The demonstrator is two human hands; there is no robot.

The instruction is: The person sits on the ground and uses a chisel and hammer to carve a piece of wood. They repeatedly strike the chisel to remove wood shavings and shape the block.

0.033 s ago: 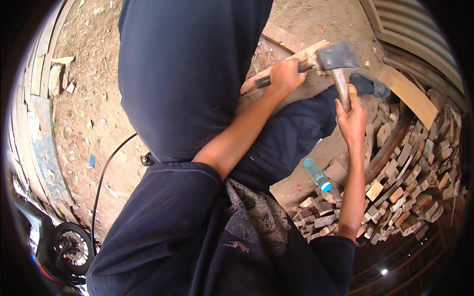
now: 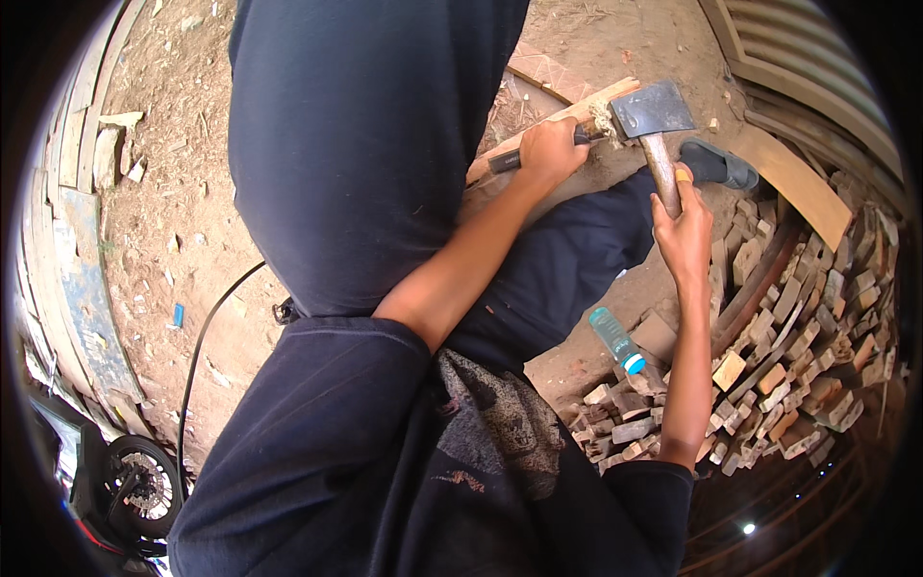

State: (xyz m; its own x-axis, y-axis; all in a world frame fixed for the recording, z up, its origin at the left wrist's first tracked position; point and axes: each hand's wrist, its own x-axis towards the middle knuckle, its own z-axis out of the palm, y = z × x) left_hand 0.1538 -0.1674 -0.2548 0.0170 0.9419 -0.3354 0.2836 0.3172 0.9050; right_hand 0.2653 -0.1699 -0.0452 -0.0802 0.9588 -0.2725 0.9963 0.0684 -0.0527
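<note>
My right hand (image 2: 685,231) grips the wooden handle (image 2: 661,163) of an axe, whose dark metal head (image 2: 652,109) is beside a frayed, splintered patch (image 2: 602,119) on a pale wooden board (image 2: 623,87). My left hand (image 2: 548,154) is closed on a dark bar-like tool (image 2: 505,163) lying along that board; what kind of tool it is, I cannot tell. My dark-trousered leg (image 2: 567,250) stretches beneath my arms to a grey shoe (image 2: 716,163), and my other leg (image 2: 356,144) fills the upper middle.
Stacked wood offcuts (image 2: 788,365) lie at right, near a teal bottle (image 2: 615,337), a plywood sheet (image 2: 803,192) and corrugated metal (image 2: 788,38). Dirt ground (image 2: 173,212), weathered planks (image 2: 82,269), a black cable (image 2: 197,365) and a motorbike wheel (image 2: 144,486) are at left.
The axe head has shifted slightly left, toward my left hand and the splintered patch.
</note>
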